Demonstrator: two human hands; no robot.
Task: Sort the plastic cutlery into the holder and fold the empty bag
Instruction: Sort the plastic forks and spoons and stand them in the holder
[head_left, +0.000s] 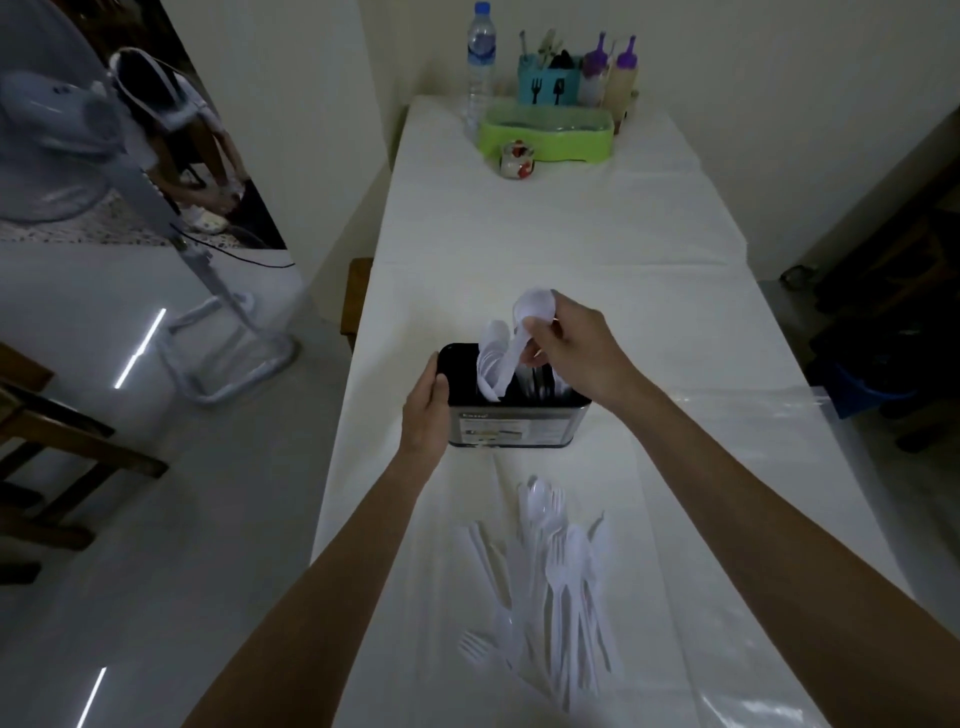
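Nearest the camera, a heap of loose cutlery lies on the white-covered table. It is a mix of white plastic forks, spoons and what look like knives, fanned out and overlapping, so a good share of the sorting is not yet done. A clear plastic film shines along the table's right side. Whether that is the emptied bag or only a cover cannot be told, and nothing here looks folded. Just beyond the heap stands the holder, a dark, upright box with a label on its near face. The left hand grips its left end, thumb and fingers curled round the corner, steadying it. Above the holder, the right hand pinches a white spoon near its neck. The bowl is up and the handle angles down into the left compartment, where other spoons already stand upright. Paler pieces show in the compartment to the right, too dim to name. Judged from this, the task is partway through its first half: some cutlery is sorted, one spoon is going in, the heap remains, and the bag fold is to come. At the far end of the table are a green tray, a small mug, a water bottle, a teal caddy and purple-capped squeeze bottles.
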